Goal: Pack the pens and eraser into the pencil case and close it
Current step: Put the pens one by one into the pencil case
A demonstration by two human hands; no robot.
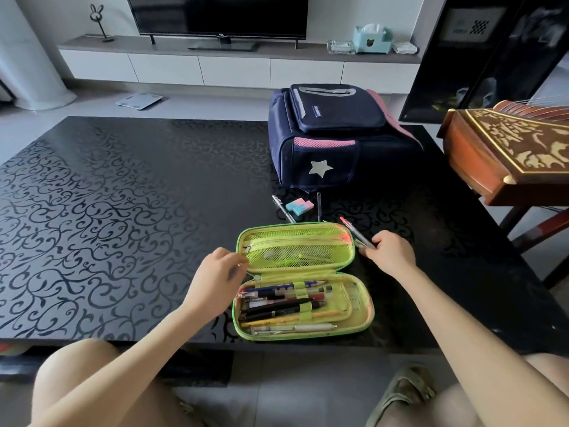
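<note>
I am looking down past bare knees to the near edge of the black scroll-patterned counter [123, 211], where the green pencil case [357, 300] is lying wide open. Its near half is holding a packed row of pens under two elastic loops: black ones, a blue patterned one, a yellow pencil and a white pen at the front. I am seeing print on some barrels, but it is too small to read. The far half is carrying a zipped mesh pocket [298, 251] with something pale and something green showing through. The left grip [215, 272] is sitting at the case's left rim with fingers curled, and I cannot tell whether it is pinching the rim or only touching it. The right grip [392, 252] is hovering just beside the case's right corner, closed around a red-tipped pen [349, 224] that is pointing away from me. Just beyond the case, a clear pen [281, 208], a pink-and-blue eraser [299, 206] and a black pen [319, 206] are lying loose on the counter, apart from both grips. Behind them a navy backpack [332, 134] with pink mesh and a pale star is standing, its small label unreadable. Farther off, a television [215, 13] is sitting on a low white cabinet.
</note>
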